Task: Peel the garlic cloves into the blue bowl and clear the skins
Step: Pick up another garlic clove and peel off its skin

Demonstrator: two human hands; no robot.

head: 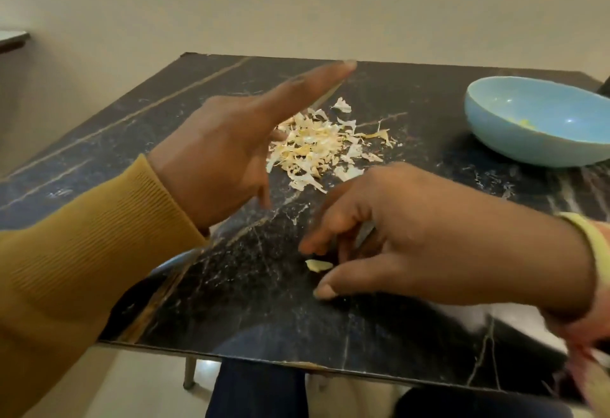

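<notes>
Near the front of the dark marbled surface (231,302), R hand (412,229) hovers low w/ fingers loosely curled and thumb held apart, gripping nothing. A small pale garlic piece (318,265) lies on the surface btw thumb and fingers. L hand (231,153), in a mustard sleeve (82,269), is raised w/ fingers straight and released, just left of the skin pile (313,146). Blue bowl (528,150) sits far right, well apart from the pile, w/ yellowish bits inside.
</notes>
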